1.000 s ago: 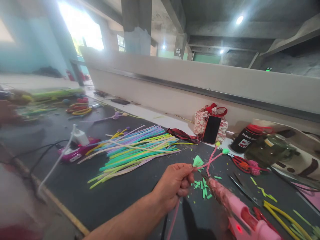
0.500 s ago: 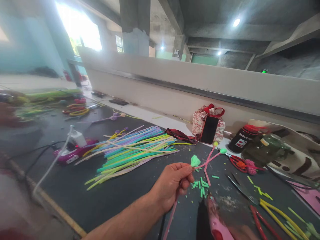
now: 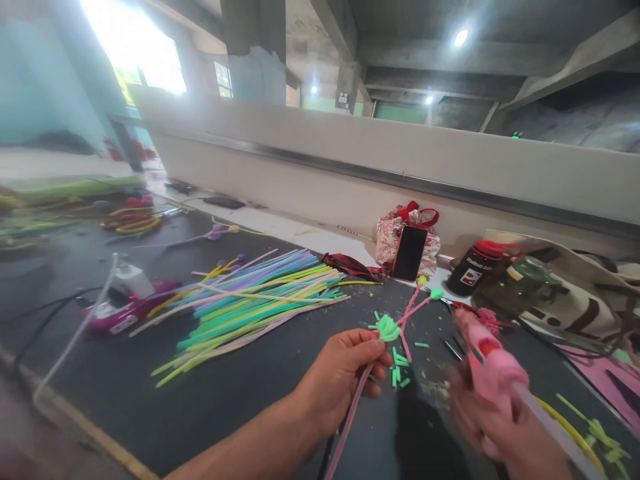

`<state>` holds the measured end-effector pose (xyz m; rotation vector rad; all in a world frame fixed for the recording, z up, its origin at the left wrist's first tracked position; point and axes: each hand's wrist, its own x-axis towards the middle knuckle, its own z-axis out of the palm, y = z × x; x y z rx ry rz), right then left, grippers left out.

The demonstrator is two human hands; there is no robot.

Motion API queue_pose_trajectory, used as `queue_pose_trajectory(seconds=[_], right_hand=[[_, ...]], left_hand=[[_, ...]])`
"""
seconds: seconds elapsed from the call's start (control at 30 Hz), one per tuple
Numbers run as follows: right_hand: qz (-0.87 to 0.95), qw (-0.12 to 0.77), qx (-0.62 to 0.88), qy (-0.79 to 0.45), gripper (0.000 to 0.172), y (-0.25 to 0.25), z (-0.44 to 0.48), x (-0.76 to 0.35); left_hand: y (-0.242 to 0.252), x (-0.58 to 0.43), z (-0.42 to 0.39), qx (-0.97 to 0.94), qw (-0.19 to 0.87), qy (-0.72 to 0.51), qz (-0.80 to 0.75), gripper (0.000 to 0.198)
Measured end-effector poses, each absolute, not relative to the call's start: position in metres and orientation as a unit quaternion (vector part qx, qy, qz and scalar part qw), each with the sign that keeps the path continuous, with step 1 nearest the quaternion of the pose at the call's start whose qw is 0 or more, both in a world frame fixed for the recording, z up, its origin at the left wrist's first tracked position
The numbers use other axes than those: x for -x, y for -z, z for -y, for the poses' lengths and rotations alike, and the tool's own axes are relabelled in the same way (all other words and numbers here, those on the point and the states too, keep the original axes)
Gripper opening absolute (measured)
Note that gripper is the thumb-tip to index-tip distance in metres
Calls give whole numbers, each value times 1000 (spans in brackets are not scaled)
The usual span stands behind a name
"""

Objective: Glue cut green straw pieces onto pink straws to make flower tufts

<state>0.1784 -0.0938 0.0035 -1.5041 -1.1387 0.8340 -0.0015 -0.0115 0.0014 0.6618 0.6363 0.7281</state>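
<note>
Low in the middle of our view, our left hand (image 3: 345, 373) is closed in a pinch, thumb against fingers, on a pink stem (image 3: 350, 417) just below its green tuft (image 3: 388, 328); the stem trails down from our grip toward the bottom edge; to the right, our right hand (image 3: 505, 420), blurred, wraps its fingers round the handle of a pink glue gun (image 3: 495, 363), which points up and away from us, well apart from the tuft.

Just beyond the tuft we see two thin pink stalks (image 3: 407, 337) crossing, one tipped yellow, the other green; we cannot tell whether either joins the stem we hold; short green offcuts (image 3: 399, 363) lie scattered beside our left fingertips on the dark table (image 3: 225, 407).

Farther left spreads a pile of coloured stems (image 3: 260, 300), with a magenta power strip (image 3: 130, 310) beyond its left end; at the back, a phone (image 3: 409, 253) leans on a patterned bag (image 3: 385, 240); right of these stand a black bottle (image 3: 467, 270) with a red lid and a green jug (image 3: 517, 287).
</note>
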Motion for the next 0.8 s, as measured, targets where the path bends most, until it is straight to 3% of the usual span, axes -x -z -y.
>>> queue_pose_trajectory(seconds=[0.13,0.47,0.8], right_hand=[[395,594,592,-376,38,-20,68,-155],[422,605,591,-327,31,-24,54,-136],[393,611,613,-310,31,-26,67,-138]], left_hand=[[-1,-1,17,-353,818,-345,-296,15],[-4,-4,20,-394,781,-373,-309,13],[2,0,11,-314,832,-354,-290,16]])
